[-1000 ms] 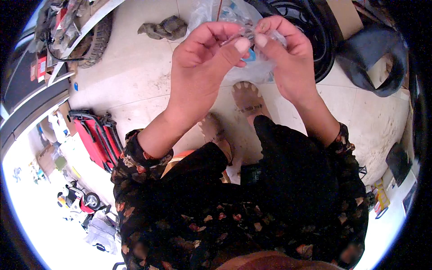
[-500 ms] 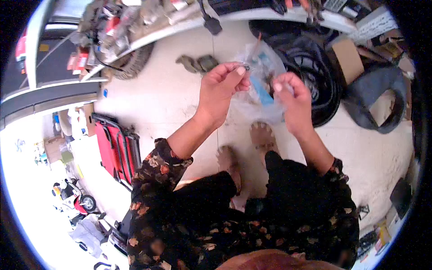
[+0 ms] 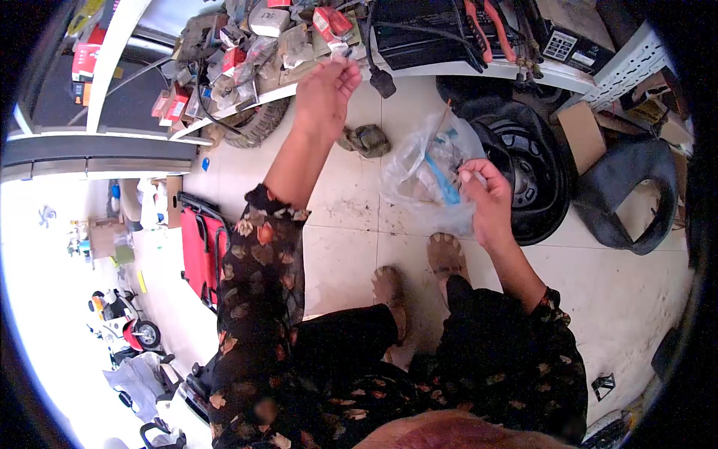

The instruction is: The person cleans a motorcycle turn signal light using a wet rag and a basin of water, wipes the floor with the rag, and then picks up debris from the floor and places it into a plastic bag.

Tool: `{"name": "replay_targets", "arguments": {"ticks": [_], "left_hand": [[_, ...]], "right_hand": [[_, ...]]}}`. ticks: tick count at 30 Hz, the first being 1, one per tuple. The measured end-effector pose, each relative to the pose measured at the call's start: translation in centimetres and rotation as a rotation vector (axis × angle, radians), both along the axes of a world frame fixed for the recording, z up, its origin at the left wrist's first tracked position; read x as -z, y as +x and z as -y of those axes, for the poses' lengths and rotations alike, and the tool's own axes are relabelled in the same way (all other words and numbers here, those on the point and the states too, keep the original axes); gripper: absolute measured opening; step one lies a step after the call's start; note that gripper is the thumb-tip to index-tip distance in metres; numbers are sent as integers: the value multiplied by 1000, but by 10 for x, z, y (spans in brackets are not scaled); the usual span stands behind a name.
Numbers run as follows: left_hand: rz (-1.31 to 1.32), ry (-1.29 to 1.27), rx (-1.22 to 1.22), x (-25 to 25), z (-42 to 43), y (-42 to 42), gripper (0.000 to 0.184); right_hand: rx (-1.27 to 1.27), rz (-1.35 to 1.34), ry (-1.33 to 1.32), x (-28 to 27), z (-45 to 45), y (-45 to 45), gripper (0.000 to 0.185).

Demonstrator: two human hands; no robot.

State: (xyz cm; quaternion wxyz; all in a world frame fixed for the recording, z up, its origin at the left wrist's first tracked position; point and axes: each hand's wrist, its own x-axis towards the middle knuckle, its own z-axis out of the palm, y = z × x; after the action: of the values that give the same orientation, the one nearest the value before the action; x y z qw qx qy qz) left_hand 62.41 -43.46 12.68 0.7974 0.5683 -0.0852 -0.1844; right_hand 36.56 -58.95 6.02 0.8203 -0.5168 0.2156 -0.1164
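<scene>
My left hand [image 3: 327,93] is stretched out to the edge of the cluttered shelf, its fingers curled together around something small and dark that I cannot make out. Small red-and-white boxes [image 3: 333,26] and plastic-wrapped packets lie just beyond the fingertips. My right hand [image 3: 490,202] hangs over the floor, thumb and fingertips pinched; whatever is between them is too small to name. Beside and below it is a clear plastic bag [image 3: 402,179] with a blue strip and small items inside. A thin stick-like piece [image 3: 441,123] pokes up from the bag.
Red-handled pliers [image 3: 499,30] lie on the shelf. Below it are a black wheel rim [image 3: 523,176], a dark rubber piece [image 3: 594,183], a knobbly tyre [image 3: 258,123] and a dark green bundle [image 3: 366,140]. A red folding frame [image 3: 203,251] stands at left.
My left hand has moved away from my right, forward and left to the shelf. My right hand has shifted slightly down in view, still pinched. The view has tilted toward the shelf.
</scene>
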Motion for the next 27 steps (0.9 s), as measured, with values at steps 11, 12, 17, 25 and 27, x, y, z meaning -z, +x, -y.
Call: {"name": "replay_targets", "arguments": {"ticks": [11, 12, 17, 25, 27], "left_hand": [[232, 282, -90, 35, 1, 116, 27], [144, 255, -130, 32, -11, 89, 25], [125, 713, -51, 137, -79, 55, 30], [328, 1391, -164, 277, -101, 26, 95], [547, 1616, -364, 304, -77, 18, 84]], "right_hand": [[18, 6, 14, 2, -3, 0, 8], [15, 7, 12, 3, -3, 1, 8], [29, 3, -134, 4, 3, 0, 6], [205, -25, -138, 4, 47, -26, 10], [203, -36, -167, 2, 63, -34, 11]]}}
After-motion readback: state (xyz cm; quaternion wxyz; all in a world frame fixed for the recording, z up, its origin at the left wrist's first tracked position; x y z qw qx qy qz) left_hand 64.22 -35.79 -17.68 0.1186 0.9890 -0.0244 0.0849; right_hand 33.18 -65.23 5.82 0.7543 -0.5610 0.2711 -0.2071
